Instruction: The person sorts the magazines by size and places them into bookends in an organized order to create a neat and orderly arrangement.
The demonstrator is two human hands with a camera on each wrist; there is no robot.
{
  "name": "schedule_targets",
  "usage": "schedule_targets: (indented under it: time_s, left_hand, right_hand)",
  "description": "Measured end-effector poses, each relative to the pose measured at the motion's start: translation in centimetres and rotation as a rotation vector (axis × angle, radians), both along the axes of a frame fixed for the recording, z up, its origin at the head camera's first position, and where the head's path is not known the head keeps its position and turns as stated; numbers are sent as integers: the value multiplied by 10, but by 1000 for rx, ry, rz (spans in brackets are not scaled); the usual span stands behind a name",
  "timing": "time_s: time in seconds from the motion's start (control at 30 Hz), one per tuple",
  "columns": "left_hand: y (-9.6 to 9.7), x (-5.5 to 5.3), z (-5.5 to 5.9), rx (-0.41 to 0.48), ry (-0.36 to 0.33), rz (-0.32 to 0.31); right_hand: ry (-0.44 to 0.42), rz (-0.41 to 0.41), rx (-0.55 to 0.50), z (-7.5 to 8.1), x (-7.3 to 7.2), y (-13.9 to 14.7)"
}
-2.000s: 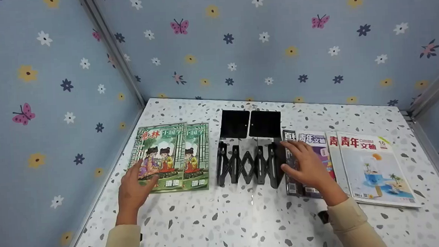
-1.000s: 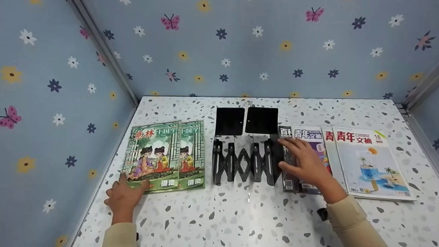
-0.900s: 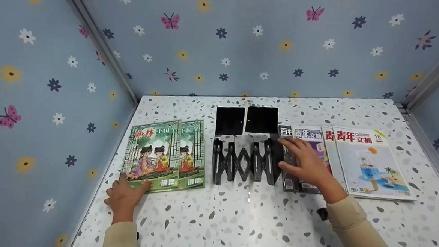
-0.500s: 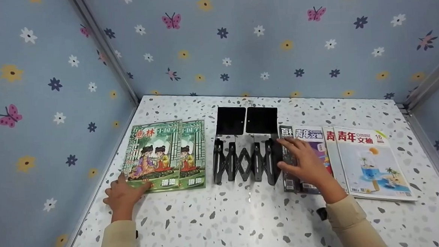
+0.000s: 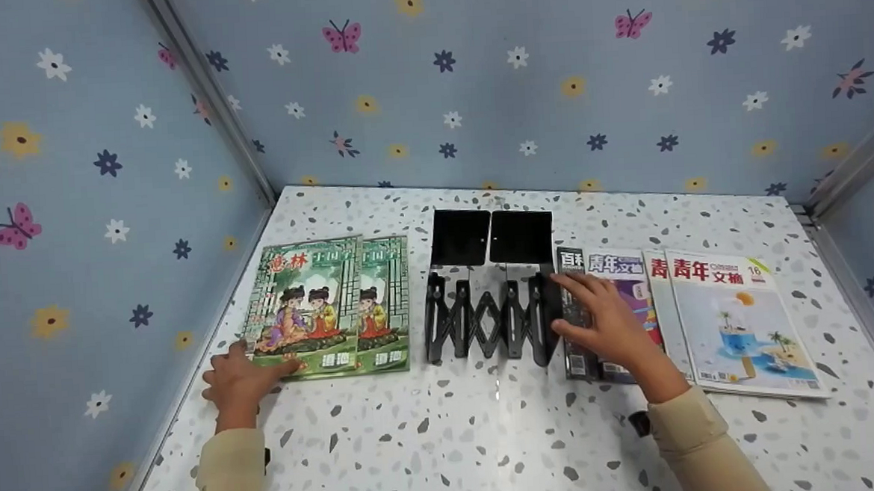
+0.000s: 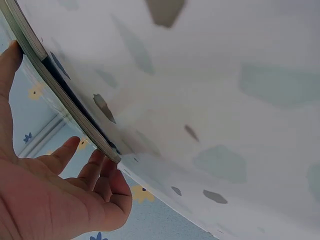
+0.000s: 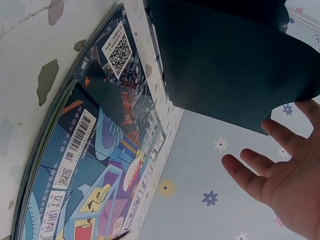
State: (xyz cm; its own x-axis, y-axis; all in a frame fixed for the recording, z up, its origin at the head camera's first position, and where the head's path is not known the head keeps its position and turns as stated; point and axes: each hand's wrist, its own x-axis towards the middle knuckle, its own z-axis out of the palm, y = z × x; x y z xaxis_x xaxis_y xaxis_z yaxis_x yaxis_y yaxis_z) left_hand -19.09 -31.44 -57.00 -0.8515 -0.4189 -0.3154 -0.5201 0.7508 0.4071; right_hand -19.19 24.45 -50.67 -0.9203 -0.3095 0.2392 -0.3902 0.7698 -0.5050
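My left hand [image 5: 241,383] is at the lower left corner of a green illustrated magazine [image 5: 309,312], its thumb along the bottom edge and its fingers bent at the left side. In the left wrist view, thumb and fingertips grip the edge of the magazine [image 6: 75,107], seen side-on. A second green magazine [image 5: 387,315] lies partly under it. A black expandable bookend [image 5: 486,325] with a folding lattice stands mid-table. My right hand [image 5: 613,330] touches its right side panel with loosely straight fingers; the right wrist view shows this panel [image 7: 225,65] up close.
Right of the bookend lie a dark magazine [image 5: 575,313], a purple magazine [image 5: 638,302] and, farther right, a white-covered magazine [image 5: 736,319] overlapping another. The speckled table [image 5: 447,439] meets flower-patterned panels [image 5: 473,86] at the back and sides.
My left hand has moved down from above the green magazine to its lower left corner, and its fingers have bent there. My right hand has stayed at the bookend.
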Motion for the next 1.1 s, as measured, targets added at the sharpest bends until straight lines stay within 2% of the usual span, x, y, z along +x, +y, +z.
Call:
schedule_targets:
  time_s: [0.23, 0.5, 0.77, 1.1]
  left_hand:
    - [-1, -1, -1, 43, 39, 5]
    - [0, -1, 1, 22, 48, -15]
    - [2, -3, 2, 44, 84, -10]
    - [2, -6, 16, 36, 82, -49]
  right_hand:
    - [-8, -6, -9, -1, 0, 0]
    - [-3, -12, 2, -1, 0, -2]
    - [-12, -19, 5, -2, 1, -2]
    - [-56, -42, 12, 2, 3, -4]
